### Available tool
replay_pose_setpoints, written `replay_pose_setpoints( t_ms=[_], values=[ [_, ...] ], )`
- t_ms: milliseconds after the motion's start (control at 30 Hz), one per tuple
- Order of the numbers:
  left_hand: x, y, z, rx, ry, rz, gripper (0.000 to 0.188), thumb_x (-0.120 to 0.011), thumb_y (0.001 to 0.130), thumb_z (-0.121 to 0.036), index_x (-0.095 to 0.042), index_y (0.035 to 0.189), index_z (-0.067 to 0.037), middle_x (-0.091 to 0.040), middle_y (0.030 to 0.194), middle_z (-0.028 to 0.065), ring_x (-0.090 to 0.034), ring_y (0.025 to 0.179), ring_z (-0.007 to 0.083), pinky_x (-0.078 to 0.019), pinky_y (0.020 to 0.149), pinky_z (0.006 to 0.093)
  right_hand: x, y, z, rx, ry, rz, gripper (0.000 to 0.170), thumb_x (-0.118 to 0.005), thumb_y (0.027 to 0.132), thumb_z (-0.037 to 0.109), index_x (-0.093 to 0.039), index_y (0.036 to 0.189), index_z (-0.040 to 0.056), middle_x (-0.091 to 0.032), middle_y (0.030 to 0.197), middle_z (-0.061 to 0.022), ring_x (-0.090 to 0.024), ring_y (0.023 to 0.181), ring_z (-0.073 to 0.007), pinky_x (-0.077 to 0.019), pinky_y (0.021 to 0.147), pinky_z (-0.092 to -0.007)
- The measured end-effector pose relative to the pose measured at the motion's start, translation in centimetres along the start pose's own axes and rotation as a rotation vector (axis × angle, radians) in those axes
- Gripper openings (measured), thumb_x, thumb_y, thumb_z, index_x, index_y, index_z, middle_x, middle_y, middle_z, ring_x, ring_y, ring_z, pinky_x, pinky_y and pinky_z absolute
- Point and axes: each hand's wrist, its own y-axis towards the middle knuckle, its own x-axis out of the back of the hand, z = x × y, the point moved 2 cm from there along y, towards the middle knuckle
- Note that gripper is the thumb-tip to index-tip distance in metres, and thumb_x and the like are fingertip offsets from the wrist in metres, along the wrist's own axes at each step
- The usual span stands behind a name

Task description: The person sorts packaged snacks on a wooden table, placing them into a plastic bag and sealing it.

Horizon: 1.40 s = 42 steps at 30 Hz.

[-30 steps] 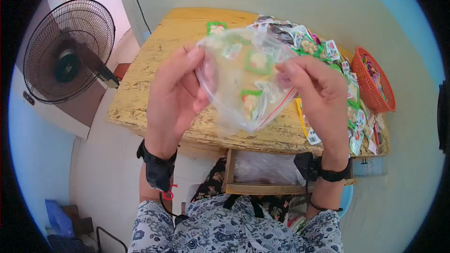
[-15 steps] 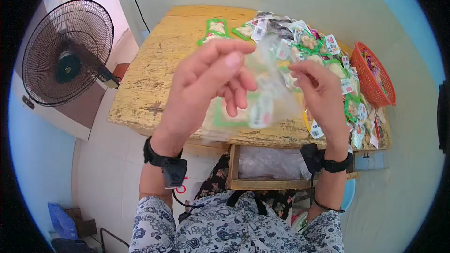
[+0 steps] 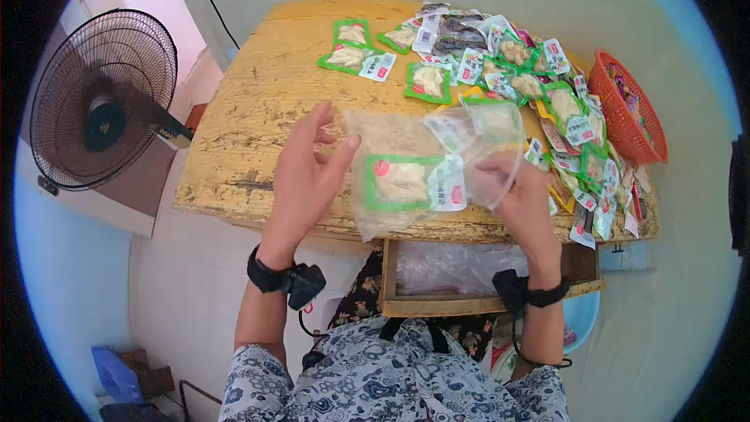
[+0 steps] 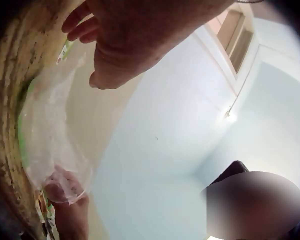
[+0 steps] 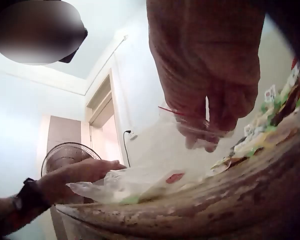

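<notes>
A clear plastic zip bag [image 3: 367, 129] spreads low over the yellow table between my hands. My right hand [image 3: 519, 195] is at its mouth on the right, with fingers behind the plastic, pinching it near the red zip line in the right wrist view. My left hand [image 3: 305, 176] stands by the bag's left edge, thumb apart and fingers loosely extended, gripping nothing. A green-edged packet [image 3: 402, 184] of pale food with a white label shows through the bag. Beyond the bag lie similar packets, one [image 3: 428, 82] just behind it and another [image 3: 344, 57] farther left.
Many mixed packets [image 3: 566, 105] are heaped along the table's right side. An orange basket [image 3: 625, 101] of small wrapped items stands at the right edge. Below the front edge, an open drawer [image 3: 437, 309] holds clear plastic. A fan [image 3: 101, 101] stands left of the worn table [image 3: 234, 125].
The bag has come down from in front of me to low over the table. My left hand has let go and moved left; my right hand has lowered, its fingers now behind the plastic.
</notes>
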Motion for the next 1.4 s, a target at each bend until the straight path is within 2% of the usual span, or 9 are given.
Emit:
replay_pose_setpoints(
  t_ms=[267, 400, 467, 567, 800, 867, 1000, 1167, 1400],
  values=[
    [-1.4, 0.5, 0.1, 0.072, -0.136, 0.312, 0.084, -0.077, 0.088, -0.014, -0.03, 0.158, -0.005, -0.053, 0.143, 0.0121, -0.062, 0.106, 0.0179, -0.0511, 0.094, 0.0331, -2.1, 2.0, -0.8, -0.168, 0.115, 0.203, 0.025, -0.073, 0.085, 0.016, -0.069, 0.105, 0.0017, -0.071, 0.09, -0.0097, -0.069, 0.077, -0.02, -0.0544, 0.071, -0.0352],
    [-1.6, 0.9, 1.5, 0.118, -0.351, 0.341, 0.066, -0.072, 0.091, -0.012, -0.044, 0.151, -0.004, -0.058, 0.14, 0.0096, -0.062, 0.113, 0.0169, -0.047, 0.102, 0.0322, -3.0, 1.8, -1.2, -0.182, 0.42, 0.256, 0.03, -0.069, 0.082, 0.008, -0.068, 0.112, 0.0033, -0.065, 0.092, -0.0021, -0.066, 0.082, -0.0132, -0.0544, 0.072, -0.0301],
    [-1.0, 1.3, 1.5, 0.213, -0.399, 0.504, 0.055, -0.069, 0.093, -0.011, -0.053, 0.145, -0.004, -0.062, 0.136, 0.0088, -0.061, 0.117, 0.0161, -0.0455, 0.105, 0.0313, -2.9, 1.5, -1.0, -0.177, 0.439, 0.309, 0.03, -0.068, 0.081, 0.005, -0.068, 0.111, 0.0034, -0.063, 0.093, -0.0007, -0.066, 0.082, -0.0122, -0.054, 0.072, -0.0281],
    [-1.1, 0.9, -0.4, 0.287, -0.489, 0.531, 0.044, -0.067, 0.094, -0.012, -0.062, 0.136, -0.002, -0.066, 0.131, 0.0089, -0.062, 0.117, 0.0156, -0.0457, 0.105, 0.0307, -1.7, 0.8, 0.2, -0.183, 0.432, 0.32, 0.03, -0.068, 0.081, 0.003, -0.069, 0.11, 0.0038, -0.063, 0.094, -0.0002, -0.065, 0.081, -0.0116, -0.0538, 0.071, -0.027],
    [-3.0, 1.2, -2.7, 0.147, -0.721, 0.676, 0.054, -0.062, 0.09, -0.004, -0.054, 0.143, 0.0, -0.06, 0.141, 0.0116, -0.058, 0.128, 0.0193, -0.0454, 0.109, 0.0333, -0.8, 0.3, 0.0, -0.266, 0.514, 0.262, 0.026, -0.067, 0.081, 0.002, -0.068, 0.107, 0.0051, -0.067, 0.1, -0.002, -0.063, 0.09, -0.0099, -0.0532, 0.079, -0.0276],
    [-3.2, 1.5, -3.7, 0.093, -0.714, 0.749, 0.057, -0.06, 0.089, 0.0, -0.052, 0.145, 0.0, -0.058, 0.143, 0.0122, -0.056, 0.131, 0.02, -0.0452, 0.11, 0.0341, -1.2, 0.1, -0.5, -0.122, 0.417, 0.286, 0.025, -0.066, 0.083, 0.003, -0.068, 0.107, 0.0044, -0.067, 0.101, -0.0024, -0.063, 0.093, -0.0114, -0.0529, 0.082, -0.0294],
    [-3.8, 2.5, -3.1, -0.002, -0.658, 0.714, 0.06, -0.058, 0.088, 0.003, -0.049, 0.147, 0.0, -0.057, 0.145, 0.0124, -0.059, 0.128, 0.0222, -0.0483, 0.106, 0.0346, -1.1, -0.2, 0.4, -0.018, 0.257, 0.344, 0.024, -0.062, 0.087, 0.004, -0.067, 0.11, 0.0038, -0.067, 0.103, -0.0025, -0.064, 0.094, -0.0157, -0.0526, 0.086, -0.0329],
    [-2.8, 3.4, -2.4, 0.024, -0.662, 0.64, 0.066, -0.052, 0.088, 0.011, -0.042, 0.152, -0.003, -0.051, 0.15, 0.0123, -0.06, 0.128, 0.0255, -0.0549, 0.096, 0.0306, -1.9, -0.9, 1.7, -0.096, 0.352, 0.278, 0.025, -0.061, 0.09, 0.007, -0.066, 0.115, 0.0038, -0.069, 0.103, -0.0094, -0.066, 0.091, -0.0212, -0.0531, 0.084, -0.036],
    [-2.6, 3.5, 0.2, 0.094, -0.536, 0.407, 0.067, -0.054, 0.088, 0.009, -0.039, 0.152, 0.0, -0.049, 0.151, 0.0164, -0.061, 0.125, 0.0267, -0.0513, 0.102, 0.0348, -2.3, -2.5, 1.5, -0.114, 0.193, 0.192, 0.026, -0.062, 0.094, 0.014, -0.067, 0.118, 0.0045, -0.069, 0.089, -0.0152, -0.066, 0.078, -0.0243, -0.0523, 0.073, -0.0359]
  ],
)
